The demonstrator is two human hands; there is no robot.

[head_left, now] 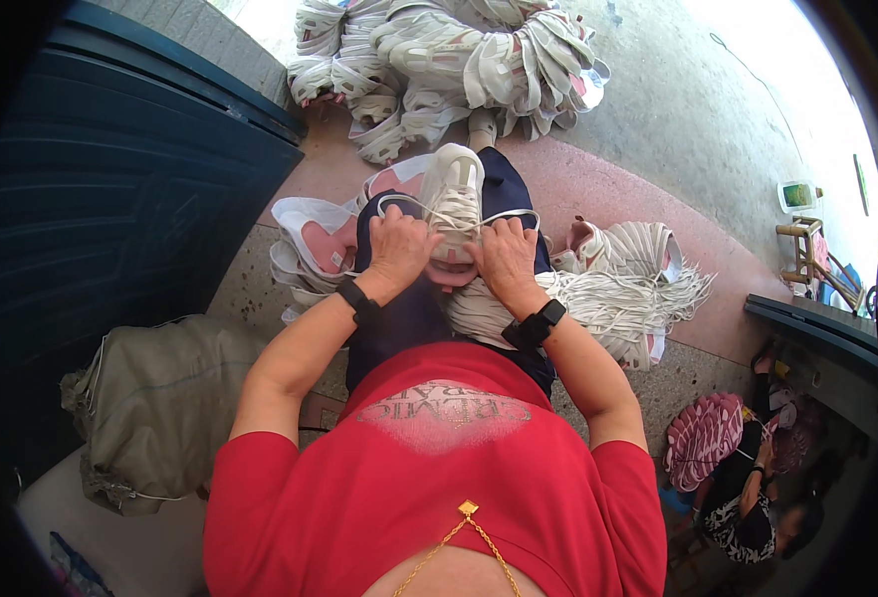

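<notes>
A white and grey shoe upper point(454, 184) with pink lining rests on my lap, its toe pointing away from me. A white shoelace runs criss-cross through its eyelets, with loops standing out to both sides. My left hand point(400, 247) is closed on the lace at the left edge of the upper. On the other side my right hand point(507, 259) pinches the lace, fingers curled. A thick bundle of loose white shoelaces point(598, 303) lies across my right thigh, partly under my right forearm.
Stacked uppers point(312, 239) lie by my left leg, more uppers point(623, 249) by my right. Beyond my feet is a large pile of uppers point(499, 60). A dark blue door point(120, 169) and a bulging sack point(175, 398) stand left. Right are a stool point(805, 244) and a seated person point(753, 488).
</notes>
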